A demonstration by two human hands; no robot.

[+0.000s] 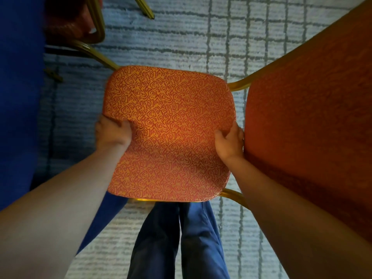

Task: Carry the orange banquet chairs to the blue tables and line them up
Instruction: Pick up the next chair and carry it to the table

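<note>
— What is being gripped, and how are the hands being used?

— An orange banquet chair (pixel 169 133) is being gripped by its seat. The left hand (pixel 112 133) is being clamped over the seat edge nearer the blue-draped worktop (pixel 18 97), and a dent is being pressed into the padding there. The right hand (pixel 229 141) is being curled round the opposite edge, just beside the backrest (pixel 302 127).

— What is being shown on the upholstery?

— The seat is being covered all over by a print of dark red angular swirls on orange-yellow. The backrest is being seen as plainer, darker orange-red cloth.

— Where is the chair being kept?

— It is being held between the worktop on the left and its own backrest on the right, directly ahead of the person's blue trousers (pixel 181 238). Pale grey carpet (pixel 181 37) with dark grid lines is being seen all round it. Curved tubes of the gold frame (pixel 239 84) are being shown at the two corners by the backrest. The chair's feet are being hidden by the seat, so whether they are being rested on the carpet cannot be told.

— Is the way being blocked by anything?

— A second chair (pixel 66 27), dim in shadow, is being seen at the upper left, close against the worktop. One of its gold legs (pixel 94 51) is being angled down toward the far left corner of the gripped seat; whether the two are being touched together cannot be told.
</note>
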